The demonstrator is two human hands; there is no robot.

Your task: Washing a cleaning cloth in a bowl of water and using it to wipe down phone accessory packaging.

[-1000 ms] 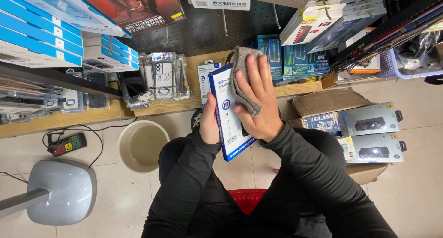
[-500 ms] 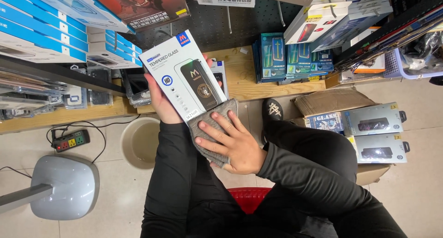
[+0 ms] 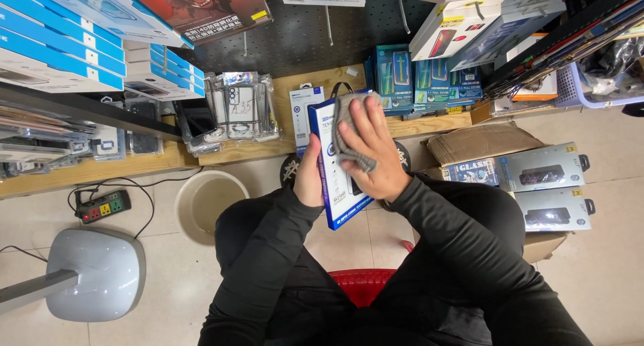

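My left hand (image 3: 310,178) grips the left edge of a flat white and blue product box (image 3: 333,178), held upright over my lap. A grey cloth (image 3: 349,134) lies against the box's face, and my right hand (image 3: 370,151) presses it there with fingers spread over it. Both arms are in black sleeves. I sit on a red stool (image 3: 365,283), facing a low wooden shelf (image 3: 295,97).
Clear phone cases (image 3: 235,111) and teal boxes (image 3: 422,77) line the shelf. Stacked blue and white boxes (image 3: 60,44) are at the left. A beige bucket (image 3: 201,202), a power strip (image 3: 102,206) and a grey stand base (image 3: 97,272) sit on the floor. Grey packages (image 3: 547,185) rest on a cardboard box at the right.
The box was raised and tilted with its front showing and the cloth under it half a second ago. Now it is back lower, with the cloth pressed on its face.
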